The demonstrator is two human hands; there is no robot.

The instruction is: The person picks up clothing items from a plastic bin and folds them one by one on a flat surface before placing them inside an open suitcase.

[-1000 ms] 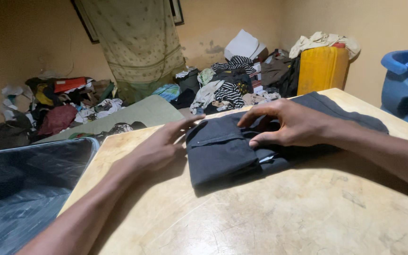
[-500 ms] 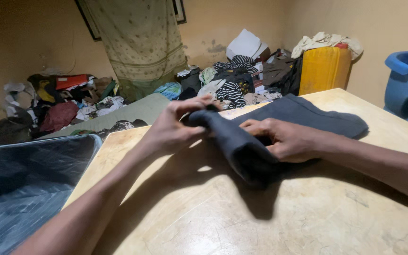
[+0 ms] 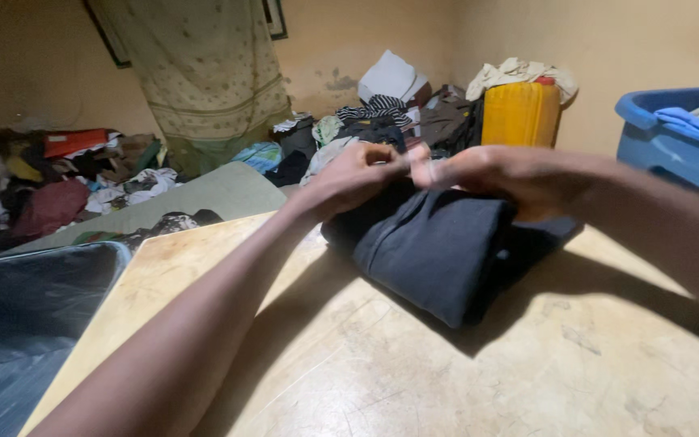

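A dark bin point(image 3: 18, 324) sits left of the table point(image 3: 463, 388). The left hand point(image 3: 357, 174) and right hand point(image 3: 499, 174) meet, fingers curled, above the folded dark garment point(image 3: 438, 251) lying mid-table; whether they pinch cloth is unclear. A blue tub point(image 3: 673, 146) stands right.

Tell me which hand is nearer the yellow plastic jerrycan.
Right. The right hand is just below and in front of the yellow plastic jerrycan; the left hand is farther left.
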